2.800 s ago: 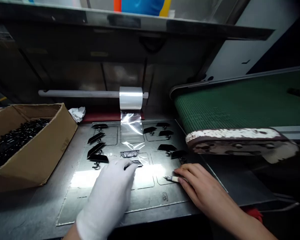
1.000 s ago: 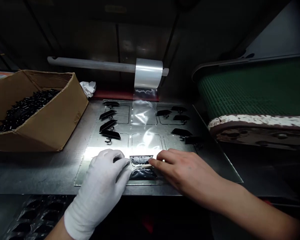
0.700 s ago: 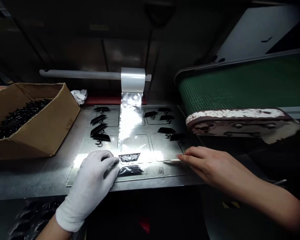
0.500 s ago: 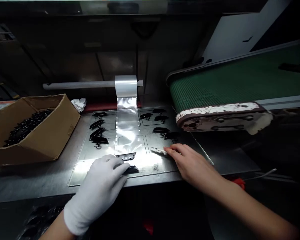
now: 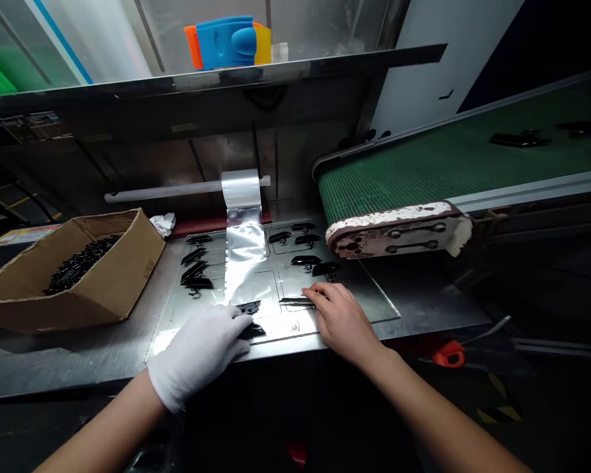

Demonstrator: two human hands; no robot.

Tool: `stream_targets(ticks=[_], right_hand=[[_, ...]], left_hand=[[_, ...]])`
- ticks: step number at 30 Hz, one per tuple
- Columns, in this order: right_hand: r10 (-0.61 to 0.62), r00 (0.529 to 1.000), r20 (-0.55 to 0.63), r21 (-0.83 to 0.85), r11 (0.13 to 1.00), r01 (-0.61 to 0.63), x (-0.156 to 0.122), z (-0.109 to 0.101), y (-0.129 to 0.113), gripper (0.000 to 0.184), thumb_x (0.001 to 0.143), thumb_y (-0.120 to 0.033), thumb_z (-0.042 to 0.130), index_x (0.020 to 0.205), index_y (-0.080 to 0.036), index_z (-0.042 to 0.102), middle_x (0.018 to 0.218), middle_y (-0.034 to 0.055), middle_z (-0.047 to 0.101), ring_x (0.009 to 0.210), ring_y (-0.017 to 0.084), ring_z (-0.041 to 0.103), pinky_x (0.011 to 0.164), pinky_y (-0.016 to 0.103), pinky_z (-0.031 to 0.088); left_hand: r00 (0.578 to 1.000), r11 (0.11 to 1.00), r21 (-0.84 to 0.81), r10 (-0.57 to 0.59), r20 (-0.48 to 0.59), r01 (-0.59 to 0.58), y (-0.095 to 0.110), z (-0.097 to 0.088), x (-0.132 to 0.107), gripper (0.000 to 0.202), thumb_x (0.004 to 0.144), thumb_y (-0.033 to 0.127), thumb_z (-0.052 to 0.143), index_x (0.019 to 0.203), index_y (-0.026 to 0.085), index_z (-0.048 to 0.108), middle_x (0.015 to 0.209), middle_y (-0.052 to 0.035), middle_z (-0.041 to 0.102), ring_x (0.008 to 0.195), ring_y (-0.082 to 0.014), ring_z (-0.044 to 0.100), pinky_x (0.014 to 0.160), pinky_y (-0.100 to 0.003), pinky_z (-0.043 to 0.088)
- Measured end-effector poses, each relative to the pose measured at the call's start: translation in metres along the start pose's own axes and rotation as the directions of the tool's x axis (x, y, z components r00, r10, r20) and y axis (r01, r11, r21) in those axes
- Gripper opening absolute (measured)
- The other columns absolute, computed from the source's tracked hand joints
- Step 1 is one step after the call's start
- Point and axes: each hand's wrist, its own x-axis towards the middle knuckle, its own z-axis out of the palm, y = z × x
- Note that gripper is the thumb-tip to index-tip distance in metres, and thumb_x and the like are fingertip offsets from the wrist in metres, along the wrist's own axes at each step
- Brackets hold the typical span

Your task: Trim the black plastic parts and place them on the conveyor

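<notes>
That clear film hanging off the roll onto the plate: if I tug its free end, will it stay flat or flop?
Probably floppy: the clear film already shows wrinkles and uneven glare where it lies on the metal plate. It looks very thin, so likely light and prone to cling or crease. The roll sits on a rod, so a pull would likely unreel more.

The counter (image 5: 79, 358) lies bare along its near edge, left of the gloved left hand (image 5: 199, 348). A cardboard box (image 5: 103, 289) blocks the left side, a conveyor belt (image 5: 398, 230) overhangs on the right, and a film roll (image 5: 240, 189) on its rod bars the back.
</notes>
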Motion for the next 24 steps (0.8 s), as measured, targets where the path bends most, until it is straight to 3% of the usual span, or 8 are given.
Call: stream_targets(ticks=[6,11,14,20,22,24], right_hand=[[0.005,1.000,-0.024,0.014,1.000,-0.004,0.000,0.002,0.000,0.046,0.087,0.004,0.049,0.126,-0.011,0.070,0.116,0.0149,0.068,0.104,0.029,0.059,0.092,0.046,0.055],[0.014,0.999,-0.031,0.024,1.000,-0.013,0.000,0.002,0.000,0.047,0.089,0.003,0.049,0.127,-0.013,0.070,0.117,0.0140,0.068,0.104,0.029,0.059,0.093,0.046,0.054],[0.020,0.999,-0.036,0.031,0.999,-0.019,-0.001,0.001,-0.002,0.047,0.089,0.003,0.049,0.127,-0.013,0.070,0.116,0.0139,0.068,0.105,0.029,0.059,0.093,0.046,0.054],[0.031,0.999,-0.033,0.073,0.997,-0.028,-0.001,0.001,0.000,0.048,0.090,0.002,0.048,0.130,-0.015,0.068,0.118,0.0136,0.069,0.107,0.028,0.060,0.095,0.046,0.054],[0.035,0.999,-0.040,0.102,0.994,-0.031,0.001,-0.001,0.003,0.047,0.091,0.000,0.047,0.131,-0.015,0.066,0.117,0.0139,0.070,0.107,0.029,0.061,0.094,0.048,0.053],[0.046,0.998,-0.053,0.139,0.990,-0.039,0.002,-0.005,0.000,0.043,0.094,-0.003,0.046,0.130,-0.016,0.067,0.120,0.0149,0.069,0.110,0.031,0.060,0.098,0.053,0.050]], left_hand=[[0.993,0.988,0.101,0.117,0.030,-0.120,-0.006,-0.006,0.007,0.006,0.096,0.023,0.062,0.097,0.026,0.067,0.090,-0.0012,0.070,0.075,-0.0214,0.064,0.064,-0.035,0.042],[0.997,0.972,0.229,0.062,-0.045,-0.050,0.004,-0.001,0.007,0.023,0.097,0.011,0.046,0.092,0.020,0.066,0.087,-0.0079,0.069,0.071,-0.0274,0.062,0.064,-0.041,0.041],[0.996,0.972,0.237,0.031,-0.085,-0.010,0.009,0.005,0.000,0.022,0.097,0.011,0.046,0.091,0.020,0.064,0.089,-0.0079,0.068,0.074,-0.0280,0.062,0.066,-0.042,0.043],[0.986,0.987,0.148,-0.037,-0.161,0.061,0.020,0.028,-0.031,0.022,0.095,0.010,0.044,0.091,0.022,0.062,0.085,-0.0051,0.062,0.074,-0.0239,0.055,0.067,-0.042,0.044],[0.977,0.997,0.047,-0.055,-0.207,0.066,0.023,0.037,-0.044,0.023,0.094,0.007,0.044,0.093,0.022,0.062,0.083,-0.0042,0.060,0.074,-0.0224,0.053,0.067,-0.041,0.044],[0.944,0.993,-0.111,-0.076,-0.322,0.042,0.027,0.046,-0.059,0.025,0.094,0.004,0.047,0.101,0.022,0.063,0.089,-0.0049,0.061,0.080,-0.0221,0.055,0.071,-0.042,0.047]])
